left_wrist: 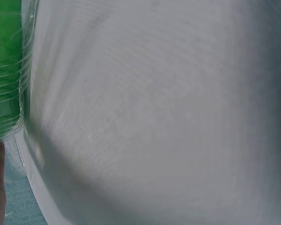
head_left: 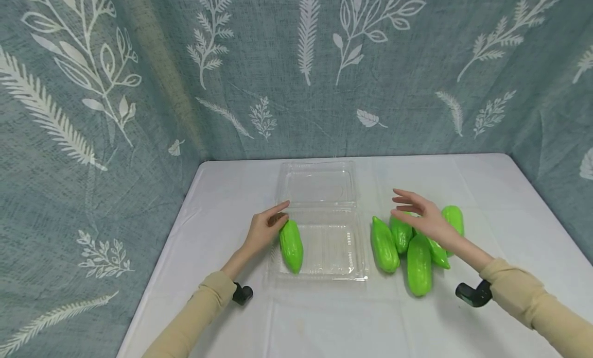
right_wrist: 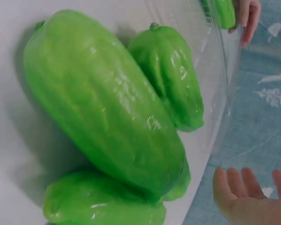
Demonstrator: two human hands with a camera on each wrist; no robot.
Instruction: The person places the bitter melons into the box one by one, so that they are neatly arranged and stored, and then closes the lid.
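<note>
My left hand (head_left: 261,231) is at the far end of a glossy green gourd (head_left: 291,249), its thumb and fingertips right at the tip and the index finger extended past it. That gourd lies lengthwise along the left side of a clear plastic clamshell container (head_left: 329,247), showing green through the ribbed wall in the left wrist view. Over a group of similar gourds (head_left: 419,268) to the right hovers my right hand (head_left: 423,216), fingers extended and loosely spread. Nothing is in its grasp; the right wrist view shows the fingers (right_wrist: 234,185) apart from the large gourd (right_wrist: 103,103).
The container's lid (head_left: 317,185) lies folded back flat, away from me. Several gourds lie close together on the white-covered table (head_left: 301,317), one gourd (head_left: 384,247) near the container's right edge. A patterned blue-green curtain (head_left: 278,64) hangs behind and at both sides.
</note>
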